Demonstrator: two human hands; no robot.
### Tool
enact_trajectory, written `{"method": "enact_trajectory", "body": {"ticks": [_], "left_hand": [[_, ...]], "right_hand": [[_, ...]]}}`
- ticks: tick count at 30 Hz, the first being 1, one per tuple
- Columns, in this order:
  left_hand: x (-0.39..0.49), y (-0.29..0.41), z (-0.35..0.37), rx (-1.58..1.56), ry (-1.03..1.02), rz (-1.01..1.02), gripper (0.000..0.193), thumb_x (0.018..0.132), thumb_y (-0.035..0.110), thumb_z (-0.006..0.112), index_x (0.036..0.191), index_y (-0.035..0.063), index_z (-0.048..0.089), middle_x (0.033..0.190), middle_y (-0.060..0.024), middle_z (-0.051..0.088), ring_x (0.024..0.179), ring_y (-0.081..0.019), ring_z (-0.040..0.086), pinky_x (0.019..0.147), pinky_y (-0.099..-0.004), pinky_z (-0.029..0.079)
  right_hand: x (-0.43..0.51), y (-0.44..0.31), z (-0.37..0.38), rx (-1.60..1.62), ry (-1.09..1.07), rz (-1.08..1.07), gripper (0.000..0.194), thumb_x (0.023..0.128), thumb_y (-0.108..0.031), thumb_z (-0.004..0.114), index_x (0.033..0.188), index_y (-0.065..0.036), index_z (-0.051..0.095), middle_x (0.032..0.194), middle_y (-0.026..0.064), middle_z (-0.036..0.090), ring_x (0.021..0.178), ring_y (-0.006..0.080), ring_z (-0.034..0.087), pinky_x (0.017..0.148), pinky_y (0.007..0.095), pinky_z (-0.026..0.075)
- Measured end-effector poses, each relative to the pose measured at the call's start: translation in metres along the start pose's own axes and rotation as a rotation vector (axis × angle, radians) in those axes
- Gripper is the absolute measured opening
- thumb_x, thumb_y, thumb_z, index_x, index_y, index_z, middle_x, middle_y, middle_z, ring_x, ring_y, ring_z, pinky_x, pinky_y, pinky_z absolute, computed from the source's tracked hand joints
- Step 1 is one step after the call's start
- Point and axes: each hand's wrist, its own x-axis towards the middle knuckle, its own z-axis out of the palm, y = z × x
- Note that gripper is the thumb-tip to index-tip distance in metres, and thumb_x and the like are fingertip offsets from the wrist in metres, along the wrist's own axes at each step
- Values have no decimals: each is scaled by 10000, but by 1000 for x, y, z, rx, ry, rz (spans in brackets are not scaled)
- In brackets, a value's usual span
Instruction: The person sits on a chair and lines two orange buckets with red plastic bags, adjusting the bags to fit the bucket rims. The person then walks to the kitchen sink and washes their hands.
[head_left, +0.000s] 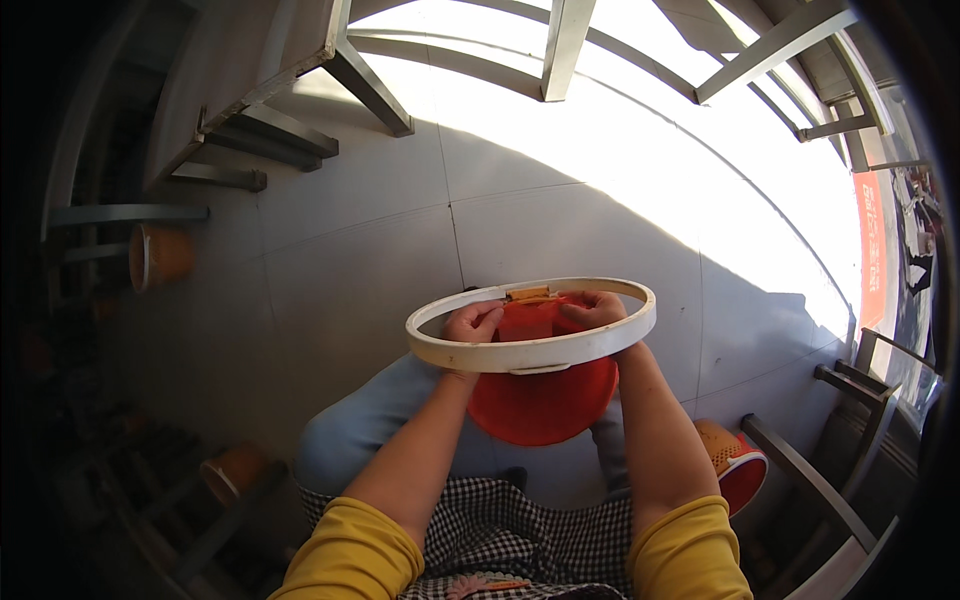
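Note:
A white plastic ring (536, 352) is held out over my lap, its near side crossing above my wrists. Through its opening I see my left hand (474, 322) with thumb and finger pinched at the edge of thin red material (523, 326). My right hand (596, 307) pinches the same material on the other side. Between the hands, a small orange-yellow piece (529, 295) lies at the ring's far side. Below the ring shows a rounded red form (544, 405); whether it is a bag or a container I cannot tell. Some fingertips are hidden.
An orange perforated basket (716, 442) with a white rim and red lining lies tipped at right. Other orange baskets (161, 257) are at left, one near a dim lower-left frame (236, 472). Table and bench legs (375, 90) stand around the tiled floor (360, 225). Bright sunlight crosses the far side.

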Motion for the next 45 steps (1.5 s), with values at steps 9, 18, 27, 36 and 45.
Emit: {"method": "enact_trajectory", "body": {"ticks": [9,18,27,36,45], "left_hand": [[-6,4,10,43,228,27,199,908,170,668,1037,19,681,966,-59,686,866,-133,612,808,-290,503],[22,13,-13,-26,-51,-298,251,900,153,677,1101,3,689,980,-78,715,881,-132,647,787,-286,515],[28,35,-22,51,-189,-252,233,940,210,624,1050,9,668,911,-78,699,791,-172,644,709,-318,529],[46,45,-72,-501,-463,-752,901,809,823,415,1122,5,631,917,-114,680,827,-180,665,752,-281,561],[48,76,-86,-273,-735,-668,969,801,784,507,1289,-53,527,1255,-185,583,1218,-250,536,1059,-385,426]], "right_hand": [[0,3,11,186,147,-7,145,849,-126,740,953,-27,718,839,18,700,722,91,633,646,237,521],[8,-15,5,206,126,149,239,772,-141,781,956,2,727,839,46,696,717,123,633,673,269,512],[11,-42,6,142,37,365,290,896,-182,689,1126,-5,672,1079,99,691,908,175,658,828,310,530],[12,-24,-43,205,-183,272,546,938,-522,544,1114,-25,685,1031,113,709,1006,196,629,905,311,485],[8,-50,-61,325,-261,400,1061,805,-854,362,1236,90,584,1162,237,653,1175,305,592,1080,412,393]]}}
